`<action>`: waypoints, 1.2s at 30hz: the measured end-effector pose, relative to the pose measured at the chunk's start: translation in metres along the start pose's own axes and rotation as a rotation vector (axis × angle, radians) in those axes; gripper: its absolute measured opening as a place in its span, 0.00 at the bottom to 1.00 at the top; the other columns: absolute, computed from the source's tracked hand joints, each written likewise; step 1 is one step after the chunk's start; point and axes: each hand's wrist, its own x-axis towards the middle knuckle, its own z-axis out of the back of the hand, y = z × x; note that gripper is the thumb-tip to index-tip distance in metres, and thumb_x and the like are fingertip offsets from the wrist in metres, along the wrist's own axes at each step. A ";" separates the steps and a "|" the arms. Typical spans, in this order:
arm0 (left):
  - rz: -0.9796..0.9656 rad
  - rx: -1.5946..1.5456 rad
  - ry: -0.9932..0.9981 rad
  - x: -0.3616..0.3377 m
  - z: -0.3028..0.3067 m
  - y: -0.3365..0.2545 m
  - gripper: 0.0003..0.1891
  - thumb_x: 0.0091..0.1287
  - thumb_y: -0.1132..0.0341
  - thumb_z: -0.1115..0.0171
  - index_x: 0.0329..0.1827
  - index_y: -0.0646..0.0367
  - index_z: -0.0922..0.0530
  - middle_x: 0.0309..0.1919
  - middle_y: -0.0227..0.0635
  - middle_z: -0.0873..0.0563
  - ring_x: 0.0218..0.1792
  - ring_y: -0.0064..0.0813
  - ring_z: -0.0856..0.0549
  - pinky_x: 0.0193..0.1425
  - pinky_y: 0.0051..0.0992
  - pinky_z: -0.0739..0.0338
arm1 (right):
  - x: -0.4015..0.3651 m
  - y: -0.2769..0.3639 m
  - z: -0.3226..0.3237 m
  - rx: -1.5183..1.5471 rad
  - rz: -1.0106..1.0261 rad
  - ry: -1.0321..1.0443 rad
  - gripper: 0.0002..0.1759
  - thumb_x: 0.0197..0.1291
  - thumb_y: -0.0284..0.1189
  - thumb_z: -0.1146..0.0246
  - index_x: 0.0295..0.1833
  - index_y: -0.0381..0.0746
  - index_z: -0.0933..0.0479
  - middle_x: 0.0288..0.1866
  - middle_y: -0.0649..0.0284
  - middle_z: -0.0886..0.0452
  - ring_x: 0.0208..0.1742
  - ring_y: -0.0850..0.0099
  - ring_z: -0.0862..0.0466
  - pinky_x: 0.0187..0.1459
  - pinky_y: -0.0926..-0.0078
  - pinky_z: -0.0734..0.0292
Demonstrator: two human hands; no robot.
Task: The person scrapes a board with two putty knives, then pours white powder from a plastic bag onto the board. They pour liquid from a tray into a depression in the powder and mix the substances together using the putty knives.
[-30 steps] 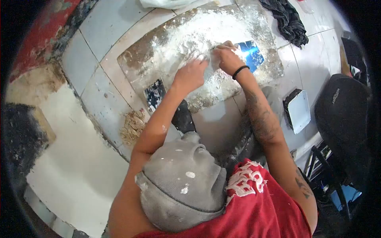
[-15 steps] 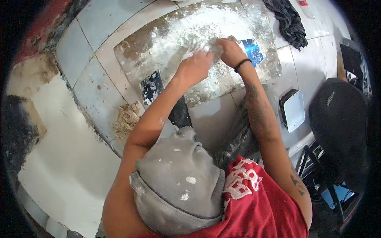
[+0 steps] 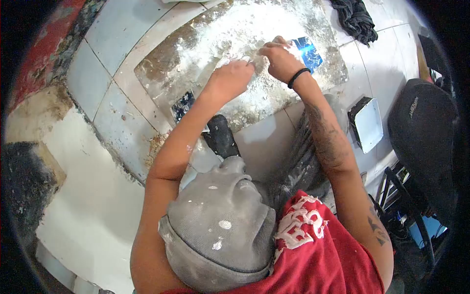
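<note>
- the white powder [image 3: 235, 36] lies spread across the board [image 3: 159, 66] on the tiled floor [image 3: 115, 39], heavy beyond your hands and thinner toward the left end.
- your left hand [image 3: 232, 77] is low over the middle of the board, its fingers curled; whether that grip is pinching anything cannot be told from above.
- your right hand [image 3: 285, 64] is bent at the knuckles just beside it, fingertips hidden; you cannot tell from this view if its grip has hold of something.
- the step in hand seems to be working the powder with both hands at once, so it would pay to match their pressure and let them meet near the middle.
- draw inward from the edges rather than pushing out; loose powder would likely spill onto the tiles.
- the blue sheet [image 3: 309, 56] lies right by your right hand, so short strokes on that side should avoid nudging it.
- your left forearm passes close by the dark flecked panel [image 3: 182, 105]; lift your elbow slightly when pulling back.
- mind your black-covered foot [image 3: 221, 137], near the board's closest edge.
</note>
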 end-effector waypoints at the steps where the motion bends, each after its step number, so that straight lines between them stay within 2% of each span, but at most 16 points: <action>1: -0.017 0.014 0.037 0.001 0.002 0.002 0.06 0.57 0.74 0.50 0.28 0.63 0.23 0.31 0.43 0.18 0.37 0.40 0.17 0.39 0.36 0.20 | 0.002 0.002 0.001 0.019 -0.012 0.022 0.18 0.39 0.15 0.49 0.37 0.37 0.21 0.38 0.53 0.21 0.45 0.58 0.24 0.57 0.64 0.37; 2: -0.036 0.032 0.073 0.005 0.004 0.005 0.06 0.56 0.74 0.50 0.28 0.63 0.23 0.32 0.44 0.18 0.37 0.40 0.17 0.39 0.37 0.20 | 0.004 0.000 -0.003 -0.034 0.073 0.040 0.19 0.38 0.14 0.50 0.38 0.36 0.21 0.39 0.52 0.20 0.45 0.57 0.23 0.59 0.63 0.39; 3: -0.047 0.051 0.070 0.009 0.001 0.008 0.06 0.56 0.74 0.50 0.27 0.63 0.23 0.31 0.44 0.18 0.36 0.41 0.17 0.39 0.36 0.20 | 0.010 -0.003 -0.007 -0.075 0.054 0.141 0.21 0.39 0.14 0.50 0.40 0.37 0.21 0.40 0.52 0.20 0.44 0.56 0.22 0.60 0.63 0.39; 5: -0.067 0.082 0.065 0.022 -0.010 0.016 0.06 0.56 0.74 0.50 0.26 0.63 0.23 0.29 0.45 0.18 0.35 0.41 0.16 0.38 0.36 0.20 | 0.019 -0.011 -0.009 -0.074 0.068 0.149 0.19 0.41 0.16 0.48 0.40 0.38 0.21 0.40 0.53 0.19 0.43 0.56 0.22 0.59 0.64 0.37; 8: -0.070 0.114 -0.011 0.033 -0.016 0.023 0.06 0.55 0.74 0.49 0.25 0.63 0.22 0.27 0.45 0.18 0.33 0.42 0.16 0.36 0.35 0.20 | 0.012 -0.016 -0.009 0.073 0.067 -0.123 0.12 0.47 0.22 0.44 0.39 0.36 0.22 0.38 0.48 0.20 0.42 0.53 0.19 0.48 0.61 0.26; 11: -0.016 0.060 -0.039 0.025 -0.006 0.013 0.06 0.53 0.74 0.48 0.25 0.63 0.22 0.26 0.45 0.18 0.32 0.41 0.15 0.35 0.34 0.19 | 0.006 -0.012 -0.009 0.097 0.014 -0.093 0.16 0.45 0.20 0.46 0.42 0.39 0.21 0.38 0.53 0.19 0.41 0.54 0.22 0.53 0.62 0.32; 12: -0.041 0.074 -0.021 0.028 -0.007 0.014 0.06 0.53 0.75 0.48 0.25 0.63 0.21 0.26 0.45 0.17 0.32 0.41 0.15 0.35 0.34 0.19 | 0.007 -0.012 -0.008 -0.016 0.140 -0.093 0.16 0.45 0.20 0.46 0.42 0.39 0.21 0.40 0.52 0.19 0.42 0.53 0.23 0.51 0.62 0.30; 15: -0.076 0.096 0.021 0.025 -0.016 0.015 0.06 0.53 0.75 0.48 0.26 0.64 0.21 0.27 0.46 0.17 0.33 0.41 0.15 0.36 0.34 0.19 | 0.016 -0.001 -0.001 -0.045 0.008 0.069 0.17 0.44 0.20 0.45 0.43 0.38 0.21 0.42 0.52 0.19 0.43 0.52 0.23 0.51 0.62 0.30; 16: -0.071 0.098 0.013 0.028 -0.017 0.019 0.06 0.53 0.75 0.48 0.26 0.64 0.21 0.27 0.46 0.17 0.33 0.41 0.15 0.36 0.34 0.19 | 0.019 -0.010 -0.012 0.084 0.002 -0.030 0.17 0.44 0.19 0.45 0.43 0.38 0.22 0.42 0.52 0.20 0.45 0.52 0.24 0.51 0.62 0.30; 19: -0.070 0.130 0.044 0.028 -0.019 0.021 0.06 0.53 0.75 0.48 0.26 0.63 0.21 0.28 0.46 0.17 0.33 0.40 0.15 0.36 0.34 0.19 | 0.017 -0.007 -0.010 0.066 0.039 -0.073 0.18 0.43 0.18 0.45 0.44 0.37 0.23 0.43 0.52 0.20 0.47 0.53 0.24 0.53 0.62 0.31; 23: -0.012 0.076 0.044 0.013 -0.025 0.009 0.07 0.54 0.74 0.48 0.27 0.63 0.21 0.29 0.45 0.17 0.33 0.40 0.15 0.36 0.34 0.19 | -0.002 -0.009 -0.022 -0.196 0.116 0.040 0.16 0.42 0.18 0.45 0.41 0.38 0.25 0.44 0.56 0.24 0.52 0.54 0.28 0.54 0.62 0.33; 27: 0.007 0.013 0.149 0.008 -0.018 0.002 0.06 0.54 0.75 0.49 0.30 0.66 0.23 0.30 0.47 0.18 0.37 0.44 0.17 0.42 0.37 0.21 | -0.008 -0.006 -0.013 -0.167 0.091 0.130 0.15 0.43 0.17 0.47 0.40 0.38 0.28 0.44 0.56 0.26 0.52 0.53 0.30 0.52 0.61 0.33; 30: 0.006 0.014 0.103 0.014 -0.017 0.005 0.06 0.54 0.75 0.49 0.28 0.66 0.22 0.30 0.48 0.18 0.37 0.44 0.17 0.43 0.37 0.21 | -0.003 -0.004 -0.012 -0.071 0.178 -0.032 0.13 0.44 0.16 0.48 0.39 0.37 0.29 0.45 0.54 0.26 0.53 0.53 0.29 0.52 0.60 0.32; 33: -0.040 0.037 0.106 0.021 -0.024 0.009 0.06 0.52 0.75 0.48 0.26 0.64 0.21 0.29 0.48 0.18 0.36 0.45 0.17 0.41 0.37 0.21 | 0.001 -0.002 -0.013 -0.154 0.142 0.132 0.15 0.45 0.15 0.49 0.42 0.36 0.28 0.45 0.53 0.27 0.55 0.53 0.30 0.53 0.59 0.32; 34: -0.046 0.025 0.116 0.021 -0.028 0.006 0.06 0.52 0.75 0.48 0.26 0.64 0.21 0.29 0.49 0.18 0.35 0.45 0.17 0.40 0.37 0.21 | -0.003 -0.004 -0.008 -0.131 0.057 0.261 0.20 0.45 0.14 0.50 0.47 0.36 0.28 0.48 0.51 0.26 0.56 0.54 0.29 0.56 0.59 0.33; 36: -0.070 0.010 0.120 0.024 -0.030 0.003 0.07 0.51 0.75 0.48 0.26 0.63 0.21 0.28 0.49 0.18 0.33 0.45 0.17 0.39 0.37 0.21 | -0.014 -0.002 0.001 -0.059 0.042 0.109 0.23 0.44 0.13 0.50 0.49 0.37 0.27 0.50 0.51 0.26 0.54 0.53 0.28 0.57 0.60 0.33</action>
